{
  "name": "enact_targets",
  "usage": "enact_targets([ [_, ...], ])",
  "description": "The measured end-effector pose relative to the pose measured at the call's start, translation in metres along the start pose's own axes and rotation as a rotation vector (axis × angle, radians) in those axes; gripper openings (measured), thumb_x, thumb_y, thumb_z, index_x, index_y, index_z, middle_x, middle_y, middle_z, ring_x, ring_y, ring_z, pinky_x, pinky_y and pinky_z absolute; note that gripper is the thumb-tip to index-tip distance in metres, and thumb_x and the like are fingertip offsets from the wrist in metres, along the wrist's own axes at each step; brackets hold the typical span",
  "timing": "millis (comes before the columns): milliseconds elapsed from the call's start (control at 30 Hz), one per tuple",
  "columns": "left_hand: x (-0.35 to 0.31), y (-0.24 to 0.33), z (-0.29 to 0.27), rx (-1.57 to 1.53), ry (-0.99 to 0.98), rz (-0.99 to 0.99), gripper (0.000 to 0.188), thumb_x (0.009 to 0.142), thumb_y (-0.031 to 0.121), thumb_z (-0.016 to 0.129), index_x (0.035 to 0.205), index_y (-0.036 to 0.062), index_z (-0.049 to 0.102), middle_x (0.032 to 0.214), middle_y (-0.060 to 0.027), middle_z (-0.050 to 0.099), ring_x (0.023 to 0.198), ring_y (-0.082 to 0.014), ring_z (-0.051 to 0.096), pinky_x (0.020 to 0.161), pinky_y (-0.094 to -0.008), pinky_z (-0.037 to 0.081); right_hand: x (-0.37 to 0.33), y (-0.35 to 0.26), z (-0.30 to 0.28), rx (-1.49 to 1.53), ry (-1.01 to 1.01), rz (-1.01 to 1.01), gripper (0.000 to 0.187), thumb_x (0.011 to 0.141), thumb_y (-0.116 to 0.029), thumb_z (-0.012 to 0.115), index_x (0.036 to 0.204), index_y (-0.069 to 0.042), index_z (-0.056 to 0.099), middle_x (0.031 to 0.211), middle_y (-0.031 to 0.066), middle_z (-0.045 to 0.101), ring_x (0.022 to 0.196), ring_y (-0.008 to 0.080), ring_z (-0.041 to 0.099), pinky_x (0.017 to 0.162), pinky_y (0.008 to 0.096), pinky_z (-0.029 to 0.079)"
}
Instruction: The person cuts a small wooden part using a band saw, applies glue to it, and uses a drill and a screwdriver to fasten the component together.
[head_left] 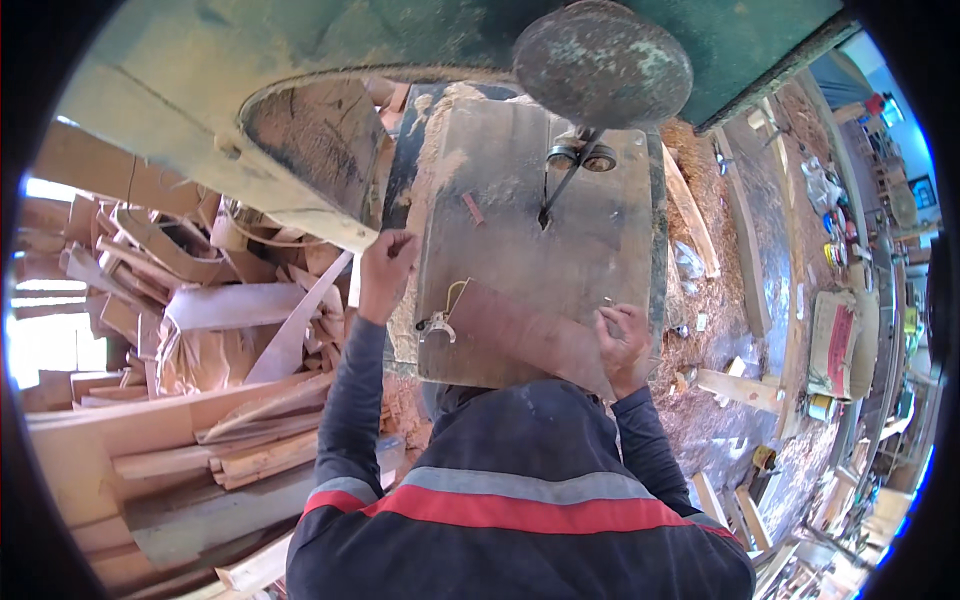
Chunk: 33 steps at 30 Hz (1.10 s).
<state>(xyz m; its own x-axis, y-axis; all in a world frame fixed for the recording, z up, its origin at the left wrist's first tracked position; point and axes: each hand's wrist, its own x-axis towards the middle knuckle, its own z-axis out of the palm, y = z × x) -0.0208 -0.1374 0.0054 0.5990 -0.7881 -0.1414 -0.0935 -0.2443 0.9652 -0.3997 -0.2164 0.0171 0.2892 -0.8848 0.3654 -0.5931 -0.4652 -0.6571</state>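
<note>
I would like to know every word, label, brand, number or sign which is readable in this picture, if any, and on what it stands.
No text can be read.
Tan package with a red band: any print is too small and blurred.
Yellowish can: also too small.
Reddish-brown board, machine table, green housing: no lettering that I can make out.

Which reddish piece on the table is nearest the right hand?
The large board, its end beside the right hand; the other, a small strip, lies farther away, up and left on the table.
</note>
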Motion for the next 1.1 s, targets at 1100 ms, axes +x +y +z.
enact_targets([
  [1100,0.128,0.135,-0.289,-0.151,0.605,0.85,0.065,0.081,-0.005,0.047,0.145,-0.0093,0.036,0.135,-0.0151,0.055,0.12,-0.0257,0.057,0.095,-0.0351,0.051,0.002,-0.058,0.104,0.028,-0.309,0.017,0.019,0.088,-0.012,0.069,0.104,-0.004,0.064,0.095,0.0146,0.064,0.092,0.0338,0.064,0.081,0.0422,0.052],
])
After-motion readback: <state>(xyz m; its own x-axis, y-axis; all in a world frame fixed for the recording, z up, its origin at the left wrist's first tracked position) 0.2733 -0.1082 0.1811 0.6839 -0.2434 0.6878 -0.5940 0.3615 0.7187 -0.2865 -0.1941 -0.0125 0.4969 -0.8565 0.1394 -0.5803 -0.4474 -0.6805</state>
